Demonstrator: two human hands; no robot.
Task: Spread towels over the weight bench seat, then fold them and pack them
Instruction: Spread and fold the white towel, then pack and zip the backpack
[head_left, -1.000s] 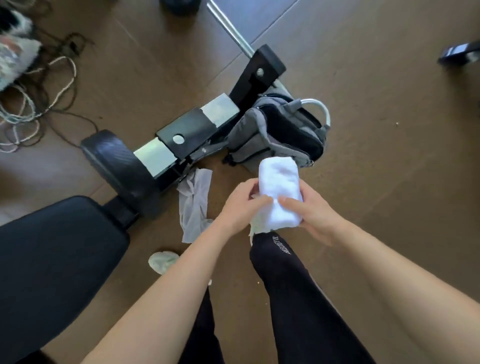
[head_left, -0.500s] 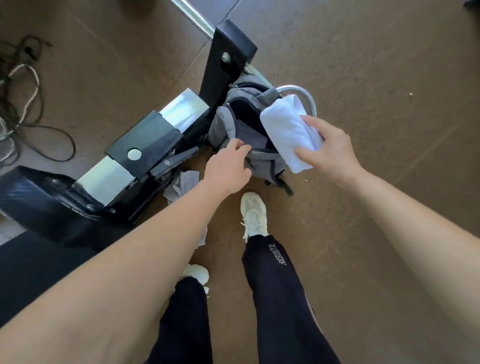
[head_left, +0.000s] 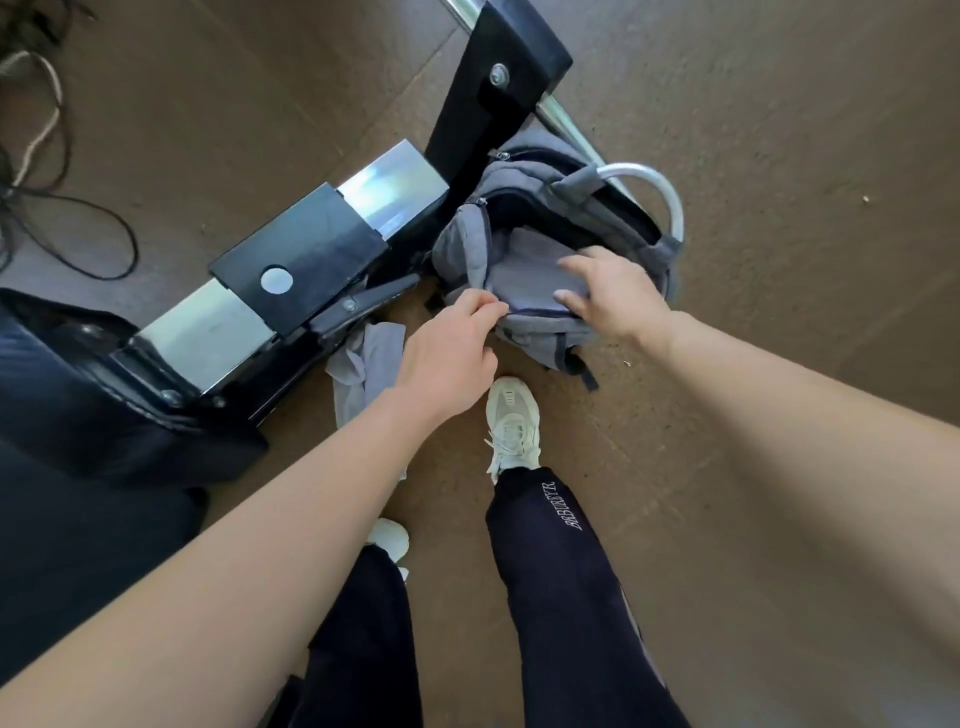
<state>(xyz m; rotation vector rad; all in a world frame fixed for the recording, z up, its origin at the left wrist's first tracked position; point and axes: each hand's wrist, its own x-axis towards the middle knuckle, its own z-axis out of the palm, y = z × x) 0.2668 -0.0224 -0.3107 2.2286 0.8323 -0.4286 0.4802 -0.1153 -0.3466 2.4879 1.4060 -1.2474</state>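
A grey backpack (head_left: 524, 332) lies open on the floor against the weight bench frame (head_left: 306, 260). My left hand (head_left: 452, 353) pinches the near rim of the bag's opening. My right hand (head_left: 618, 296) rests over the opening with fingers apart and nothing visible in it. The rolled white towel is out of sight. A second pale towel (head_left: 369, 364) lies crumpled on the floor beside the frame, partly under my left wrist. The bench's black seat pad (head_left: 62, 519) fills the lower left.
The bench's black upright (head_left: 493, 104) and chrome bar (head_left: 566, 127) stand just behind the bag. Loose cables (head_left: 47, 130) lie at the far left. My legs and white shoes (head_left: 511, 421) stand right below the bag. Brown floor stretches out to the right.
The rolled white towel that my right hand carried to the backpack is no longer visible, and that hand now lies over the opening. My left hand still holds the bag's rim.
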